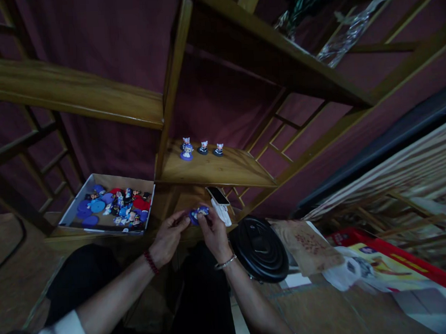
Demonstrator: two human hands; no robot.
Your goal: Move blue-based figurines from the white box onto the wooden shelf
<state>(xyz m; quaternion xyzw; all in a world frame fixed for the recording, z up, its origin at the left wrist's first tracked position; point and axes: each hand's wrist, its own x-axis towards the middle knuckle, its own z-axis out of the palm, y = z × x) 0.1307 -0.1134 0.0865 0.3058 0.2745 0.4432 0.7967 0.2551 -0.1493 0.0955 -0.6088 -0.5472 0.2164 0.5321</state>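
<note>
Left wrist (161, 255): you wear a dark-red beaded bracelet (151, 262). Right wrist (223, 253): silvery bracelet (225, 263). Your sleeve (65, 333) white, trousers (203, 298) black.

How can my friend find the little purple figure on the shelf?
Find the wooden shelf above and right of the box. At its left end stands the purple figure, in front of another figure. Unlike the two dark-based figures to its right, its base is purple.

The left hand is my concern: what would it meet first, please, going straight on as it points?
Likely the small purple figurine held by the right hand; the left hand is so close that it may be touching it, though depth is unclear.
</note>
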